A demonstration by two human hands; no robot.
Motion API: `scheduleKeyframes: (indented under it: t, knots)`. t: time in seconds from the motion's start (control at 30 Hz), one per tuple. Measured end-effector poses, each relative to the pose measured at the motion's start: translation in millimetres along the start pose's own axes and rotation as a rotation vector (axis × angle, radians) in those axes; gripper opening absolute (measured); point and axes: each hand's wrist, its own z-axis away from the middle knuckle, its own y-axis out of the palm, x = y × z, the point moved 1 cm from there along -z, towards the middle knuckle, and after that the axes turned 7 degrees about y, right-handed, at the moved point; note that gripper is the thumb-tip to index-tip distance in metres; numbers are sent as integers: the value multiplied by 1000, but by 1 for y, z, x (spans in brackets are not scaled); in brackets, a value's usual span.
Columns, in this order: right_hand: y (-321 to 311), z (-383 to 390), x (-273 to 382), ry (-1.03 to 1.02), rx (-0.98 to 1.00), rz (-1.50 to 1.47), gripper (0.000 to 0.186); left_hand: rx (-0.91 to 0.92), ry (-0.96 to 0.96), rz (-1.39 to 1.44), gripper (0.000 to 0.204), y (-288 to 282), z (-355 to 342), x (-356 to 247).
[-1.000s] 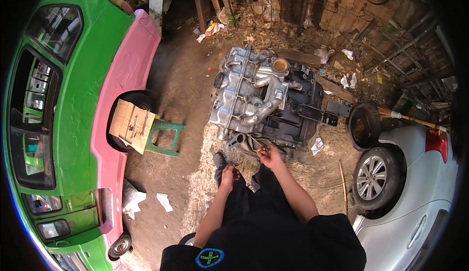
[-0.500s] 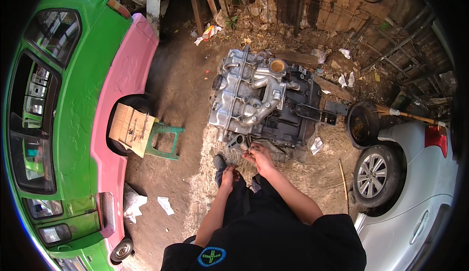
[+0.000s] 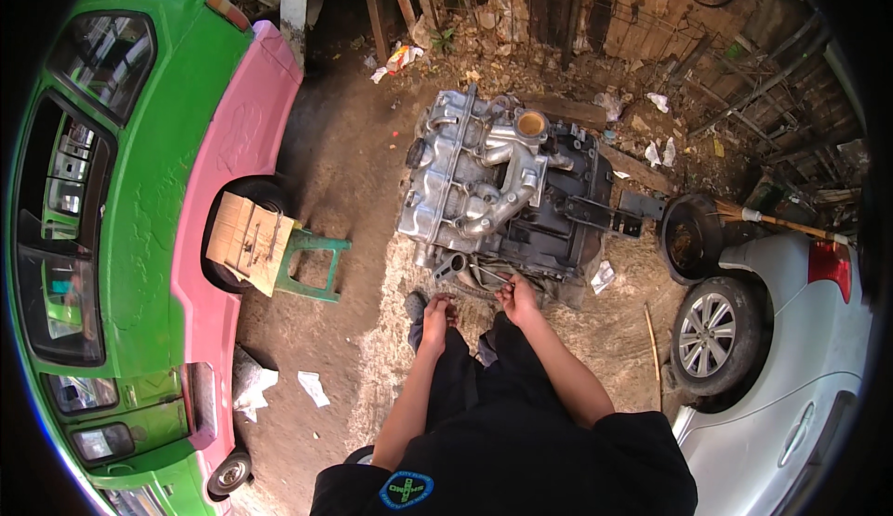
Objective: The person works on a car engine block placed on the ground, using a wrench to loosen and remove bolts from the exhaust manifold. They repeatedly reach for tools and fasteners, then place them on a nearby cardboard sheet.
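A car engine (image 3: 502,190) with a silver cover and curved intake pipes sits on the ground ahead of me. My right hand (image 3: 519,298) is closed around one end of a thin, rod-like metal tool (image 3: 493,273), whose far end points at the engine's near side. What kind of tool it is cannot be made out. Close by, a grey metal outlet (image 3: 450,268) juts toward me. My left hand (image 3: 437,317) is held low, left of the right one and apart from the engine, its fingers curled together; anything inside them is hidden.
On the left, a green-and-pink van (image 3: 214,134) stands beside a green stool (image 3: 326,265) and cardboard (image 3: 249,241) bearing several slim metal tools. To the right are a black basin (image 3: 690,237), a broom (image 3: 781,220) and a silver car (image 3: 800,330). A stick (image 3: 654,353) lies nearby.
My right hand has moved right and slightly back from the outlet, and the thin tool now shows in it. My left hand has shifted slightly upward.
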Motion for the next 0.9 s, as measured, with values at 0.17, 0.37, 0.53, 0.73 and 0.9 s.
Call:
scheduleKeyframes:
  t: [0.17,0.37,0.53,0.73,0.9]
  knots:
    - [2,-14,1,13,32,-90,28,-18,168,-91,24,16,-4,-33]
    - [-4,-18,-4,14,136,-158,28,-123,449,-156,36,24,-1,-51]
    - [-8,-21,-8,37,168,-277,29,-111,568,-246,44,23,-1,-56]
    - [3,0,-7,63,189,-456,23,-77,613,-431,44,29,2,-63]
    - [40,31,3,-45,328,-53,16,-58,582,-448,41,36,3,-67]
